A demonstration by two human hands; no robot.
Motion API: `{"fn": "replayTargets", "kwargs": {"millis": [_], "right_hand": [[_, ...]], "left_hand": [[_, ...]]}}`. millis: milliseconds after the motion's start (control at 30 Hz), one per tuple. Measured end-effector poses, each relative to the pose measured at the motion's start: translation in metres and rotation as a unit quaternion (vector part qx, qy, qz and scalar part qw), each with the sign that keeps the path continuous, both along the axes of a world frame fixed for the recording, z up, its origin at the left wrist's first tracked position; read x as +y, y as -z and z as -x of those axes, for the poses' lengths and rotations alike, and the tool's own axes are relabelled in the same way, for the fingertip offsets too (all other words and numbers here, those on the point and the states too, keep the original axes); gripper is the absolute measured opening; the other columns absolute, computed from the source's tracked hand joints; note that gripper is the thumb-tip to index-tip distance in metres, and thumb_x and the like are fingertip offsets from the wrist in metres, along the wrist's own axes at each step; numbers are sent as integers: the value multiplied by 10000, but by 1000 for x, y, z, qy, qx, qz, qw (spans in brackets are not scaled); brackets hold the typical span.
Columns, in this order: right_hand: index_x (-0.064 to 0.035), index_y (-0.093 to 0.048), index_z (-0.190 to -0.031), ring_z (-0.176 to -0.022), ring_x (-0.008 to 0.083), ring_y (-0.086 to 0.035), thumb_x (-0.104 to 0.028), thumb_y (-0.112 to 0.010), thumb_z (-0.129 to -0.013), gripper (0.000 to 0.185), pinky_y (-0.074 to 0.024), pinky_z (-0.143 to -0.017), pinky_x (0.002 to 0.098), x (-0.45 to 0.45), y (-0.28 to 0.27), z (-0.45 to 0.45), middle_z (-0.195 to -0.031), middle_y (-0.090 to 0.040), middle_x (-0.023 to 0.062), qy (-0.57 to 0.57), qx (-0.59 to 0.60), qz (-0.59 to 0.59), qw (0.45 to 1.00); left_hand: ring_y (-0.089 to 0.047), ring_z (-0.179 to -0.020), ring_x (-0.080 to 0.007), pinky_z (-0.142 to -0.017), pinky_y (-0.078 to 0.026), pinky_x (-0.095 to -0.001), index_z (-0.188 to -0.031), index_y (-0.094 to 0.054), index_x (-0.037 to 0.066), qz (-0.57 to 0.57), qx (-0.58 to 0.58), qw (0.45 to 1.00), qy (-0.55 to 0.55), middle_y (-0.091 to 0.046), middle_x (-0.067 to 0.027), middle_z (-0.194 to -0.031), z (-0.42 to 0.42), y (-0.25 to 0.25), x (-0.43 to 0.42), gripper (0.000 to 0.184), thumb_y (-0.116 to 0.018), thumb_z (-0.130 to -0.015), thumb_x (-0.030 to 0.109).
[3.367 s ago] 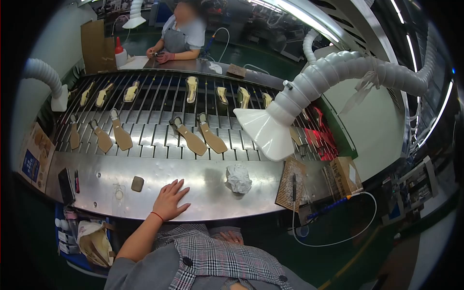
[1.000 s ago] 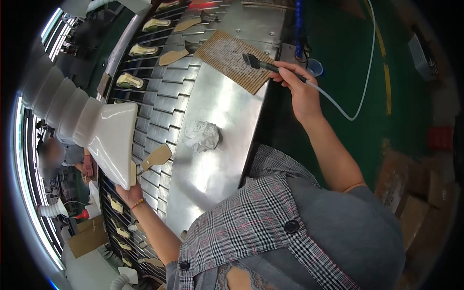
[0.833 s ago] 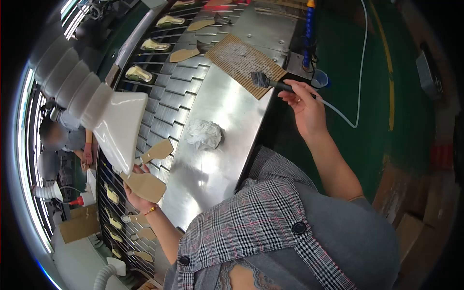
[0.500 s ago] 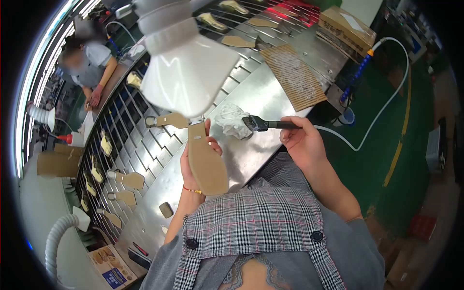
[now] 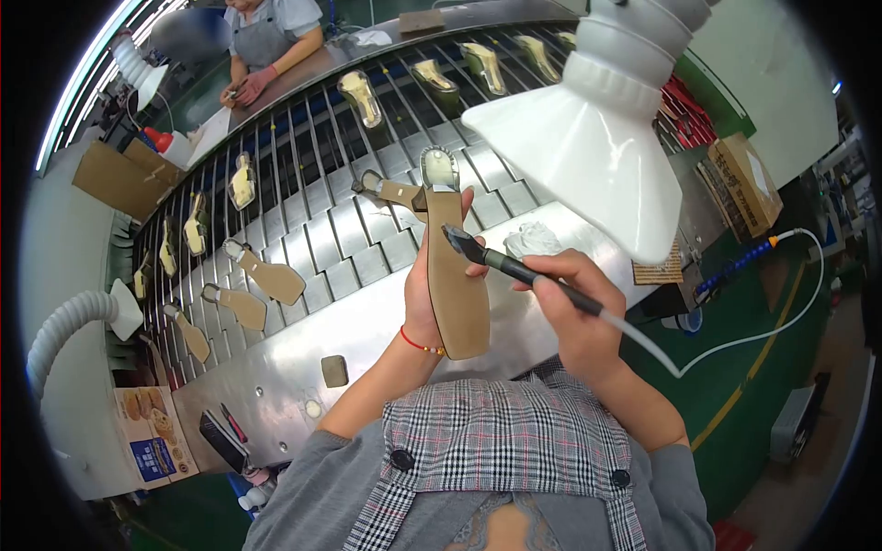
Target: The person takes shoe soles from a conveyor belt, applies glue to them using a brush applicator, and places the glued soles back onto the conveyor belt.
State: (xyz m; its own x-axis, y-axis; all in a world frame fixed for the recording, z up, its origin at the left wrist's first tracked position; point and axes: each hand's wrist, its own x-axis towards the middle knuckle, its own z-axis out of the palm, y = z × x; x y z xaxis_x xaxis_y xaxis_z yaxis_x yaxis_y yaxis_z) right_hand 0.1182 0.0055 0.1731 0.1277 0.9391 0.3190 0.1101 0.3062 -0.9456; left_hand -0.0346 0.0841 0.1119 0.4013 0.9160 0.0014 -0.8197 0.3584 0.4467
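Observation:
My left hand is closed around a tan shoe sole, held upright with its flat face toward me and its heel end at the top. In my right hand is a black-handled brush with a thin white hose at its rear end. The brush's dark bristles lie over the sole's upper middle; whether they touch it I cannot tell. Just behind the brush, a crumpled white cloth rests on the metal table. Another tan sole lies on the conveyor beside the held one's heel end.
A slatted metal conveyor carries several soles and gold-toned shoe lasts. Overhead at right hangs a white extraction hood. A small grey block sits on the table. Across the conveyor, a co-worker handles something small.
My right hand has brought the brush from beside the cloth over to the sole. The sole has turned more upright. The whole view has swung leftward, so the hood now appears further right.

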Motion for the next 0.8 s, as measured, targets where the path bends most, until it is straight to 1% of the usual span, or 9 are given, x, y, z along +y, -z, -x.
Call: {"fn": "replayTargets", "kwargs": {"millis": [33, 67, 167, 300, 433, 567, 700, 733, 800], "right_hand": [[41, -647, -1028, -702, 169, -605, -51, -642, -864, 188, -487, -669, 302, 1, -1, 2, -889, -675, 128, -4, -99, -62, 993], [33, -647, -1021, -709, 203, -594, -32, -702, -778, 257, -473, -639, 306, 9, 0, 7, -874, -660, 132, 9, -188, -166, 968], [25, -649, -1023, -723, 242, -598, -25, -725, -716, 320, -474, -649, 308, 16, 6, 26, -870, -657, 112, 24, -311, -272, 910], [37, -647, -1032, -761, 264, -632, 3, -706, -722, 317, -489, -681, 339, 2, -8, 36, -893, -671, 136, -110, -248, -269, 924], [24, -646, -1038, -779, 252, -638, -3, -737, -681, 370, -476, -683, 336, 10, 6, 32, -918, -678, 114, -56, -268, -228, 935], [31, -651, -1021, -750, 257, -635, 15, -730, -675, 355, -477, -675, 341, 0, -4, 32, -881, -672, 123, -147, -201, -218, 944], [36, -656, -1043, -736, 261, -638, 12, -730, -674, 377, -483, -666, 342, 2, 4, 33, -874, -678, 129, -125, -237, -221, 938], [39, -656, -1042, -729, 265, -636, 19, -725, -673, 376, -485, -662, 338, -2, -2, 33, -867, -678, 135, -179, -216, -221, 934], [38, -660, -1030, -730, 264, -635, 21, -724, -672, 365, -484, -662, 333, -1, -2, 31, -860, -674, 129, -140, -207, -210, 945]], "left_hand": [[-496, -776, -122, -689, -476, -256, -1506, -264, 123, 6, 14, 1000, -23, -456, -66, -1415, 1, -3, -1, 480, -285, -1054, 281], [-501, -853, -117, -683, -478, -243, -1516, -222, 124, -23, 40, 999, -20, -208, -8, -1578, 5, -5, -1, 492, -268, -1056, 291], [-512, -856, -117, -677, -479, -222, -1515, -224, 133, -26, 41, 998, -47, -276, -27, -1550, 6, -4, 1, 494, -270, -1056, 310], [-503, -893, -110, -665, -474, -204, -1495, -274, 113, -62, 0, 996, -62, -294, -32, -1541, 20, 11, 12, 494, -260, -1058, 343], [-489, -909, -115, -663, -471, -209, -1492, -289, 119, -67, 25, 993, -94, -301, -31, -1538, 22, -4, 8, 490, -256, -1060, 347], [-482, -876, -119, -667, -465, -210, -1481, -312, 108, -23, -24, 995, -91, -342, -13, -1517, 30, 8, 18, 500, -283, -1057, 371], [-508, -853, -114, -641, -471, -217, -1462, -339, 98, 4, -58, 996, -73, -411, -12, -1474, 35, 3, 18, 489, -320, -1052, 364], [-550, -919, -158, -657, -488, -242, -1457, -339, 105, 4, -112, 991, -72, -393, -96, -1490, 38, 8, 21, 447, -314, -1034, 245], [-552, -923, -161, -662, -480, -246, -1447, -354, 98, 40, -124, 989, -66, -418, -105, -1472, 44, 9, 24, 443, -318, -1033, 251]]}}
